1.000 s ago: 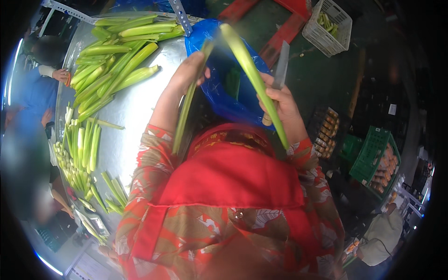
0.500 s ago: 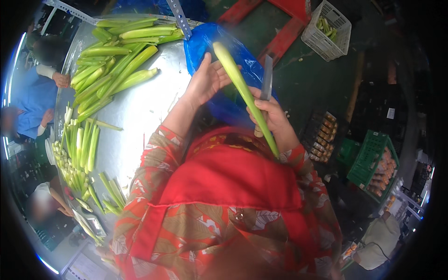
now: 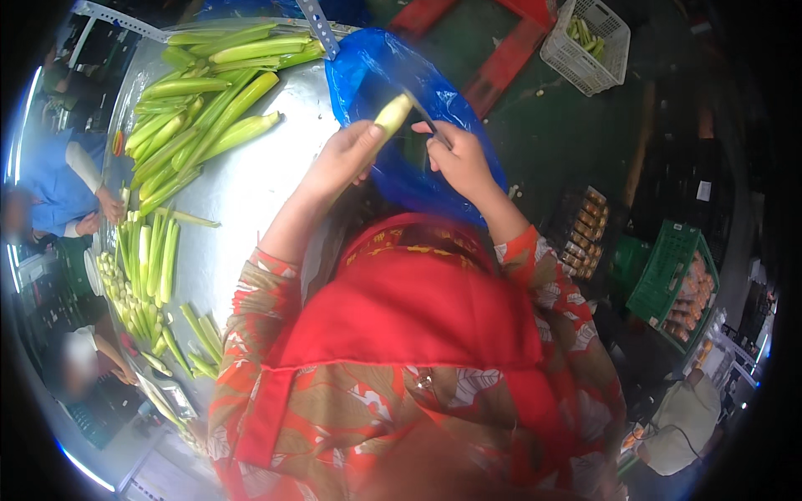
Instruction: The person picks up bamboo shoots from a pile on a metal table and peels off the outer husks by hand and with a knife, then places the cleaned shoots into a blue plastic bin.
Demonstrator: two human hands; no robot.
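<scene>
My left hand (image 3: 344, 157) is wrapped round a thick green vegetable stalk (image 3: 392, 115), whose pale end sticks out past the thumb. My right hand (image 3: 462, 162) grips a knife (image 3: 435, 129). Its blade lies against or very close to the stalk's pale tip; I cannot tell whether they touch. Both hands are above an open blue plastic bag (image 3: 355, 67) at the table's edge. On the metal table (image 3: 259, 179) to the left lies a heap of similar long stalks (image 3: 213, 125). Nearer, shorter trimmed stalks (image 3: 153, 259) lie in a bunch.
A perforated metal post (image 3: 318, 29) rises beside the bag. Beyond stand red metal bars (image 3: 501, 71) and a white crate (image 3: 585, 54) holding green pieces. At right are a green crate (image 3: 664, 284) and packed trays (image 3: 587, 234). Co-workers (image 3: 63, 179) stand across the table.
My left hand has closed round the stalk, which my right hand held before. The stalk now points up and right. The knife has swung across to its pale tip.
</scene>
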